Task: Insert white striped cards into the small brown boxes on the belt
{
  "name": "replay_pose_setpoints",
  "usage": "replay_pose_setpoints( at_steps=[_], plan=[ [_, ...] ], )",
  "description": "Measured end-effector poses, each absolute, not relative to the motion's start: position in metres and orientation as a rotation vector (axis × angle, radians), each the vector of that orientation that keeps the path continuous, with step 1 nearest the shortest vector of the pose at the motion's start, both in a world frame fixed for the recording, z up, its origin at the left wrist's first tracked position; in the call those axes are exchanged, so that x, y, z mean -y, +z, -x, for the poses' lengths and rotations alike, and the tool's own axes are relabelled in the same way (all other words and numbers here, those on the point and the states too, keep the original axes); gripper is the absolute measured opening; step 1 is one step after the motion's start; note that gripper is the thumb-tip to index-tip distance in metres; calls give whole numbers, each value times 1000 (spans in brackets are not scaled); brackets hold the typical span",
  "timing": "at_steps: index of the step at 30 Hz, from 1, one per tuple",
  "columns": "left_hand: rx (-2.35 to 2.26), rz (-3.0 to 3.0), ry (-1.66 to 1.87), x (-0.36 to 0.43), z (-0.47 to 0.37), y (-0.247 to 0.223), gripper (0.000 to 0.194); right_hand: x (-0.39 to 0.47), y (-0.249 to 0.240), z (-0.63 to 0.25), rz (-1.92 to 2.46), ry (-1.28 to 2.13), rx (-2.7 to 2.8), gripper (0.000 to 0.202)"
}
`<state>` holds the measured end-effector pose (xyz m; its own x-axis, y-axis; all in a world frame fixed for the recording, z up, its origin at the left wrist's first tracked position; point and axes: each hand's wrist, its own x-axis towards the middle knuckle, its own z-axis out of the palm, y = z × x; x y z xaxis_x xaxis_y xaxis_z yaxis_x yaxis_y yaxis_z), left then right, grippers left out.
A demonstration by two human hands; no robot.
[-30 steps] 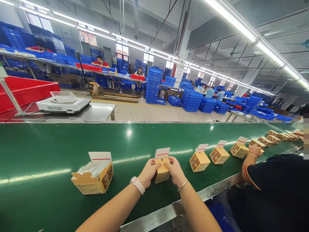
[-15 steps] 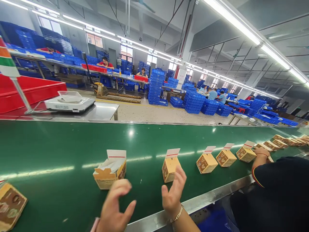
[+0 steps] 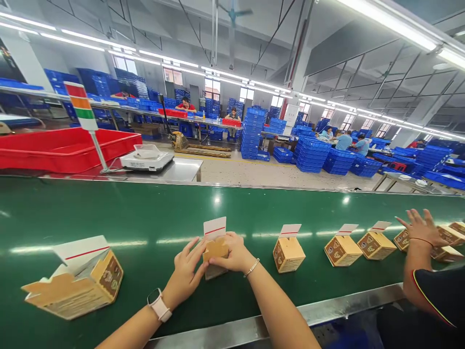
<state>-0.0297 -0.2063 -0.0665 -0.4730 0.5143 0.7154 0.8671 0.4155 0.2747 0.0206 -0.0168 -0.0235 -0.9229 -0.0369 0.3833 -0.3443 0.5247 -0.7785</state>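
A small cardboard box [image 3: 217, 248] stands on the green conveyor belt [image 3: 174, 206] between my two hands. Its white flap with a red stripe is up at the back, and a brown flap shows at the front. My left hand [image 3: 189, 266], with a watch on the wrist, grips the box's left side. On the other side my right hand [image 3: 232, 252] has its fingers round the top and its thumb on the brown flap. To the left sits an open box [image 3: 80, 286] with white lining inside. Just right of my hands is a box with its top folded down [image 3: 289, 253].
More boxes [image 3: 344, 250] line the belt to the right, where a co-worker's hand [image 3: 423, 230] is raised over them. Beyond the belt are a red tray [image 3: 72, 162], a white scale [image 3: 147, 160] and a signal lamp [image 3: 82, 106]. Stacked blue crates [image 3: 252, 133] stand farther back.
My hands were apart and empty; now both have closed round a box. The view has swung left. The co-worker's hand has lifted from the boxes.
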Motion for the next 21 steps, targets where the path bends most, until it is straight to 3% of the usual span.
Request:
replay_pose_setpoints(
  at_steps=[3,7,10,15,21],
  plan=[
    [2216,1128,-960,196,24,-58,41,16,-24,-26,-292,1456,2380,25],
    [2277,1053,-1491,178,20,-47,34,24,-37,-38,-43,1613,2127,31],
    [2281,935,-1797,162,19,-46,38,26,-49,-44,258,1702,1925,25],
    [2375,649,-2265,143,23,-47,41,15,-55,-45,571,1913,1777,48],
    [2553,634,-2667,125,30,-32,32,-3,-45,-42,649,2087,1798,30]
  ],
)
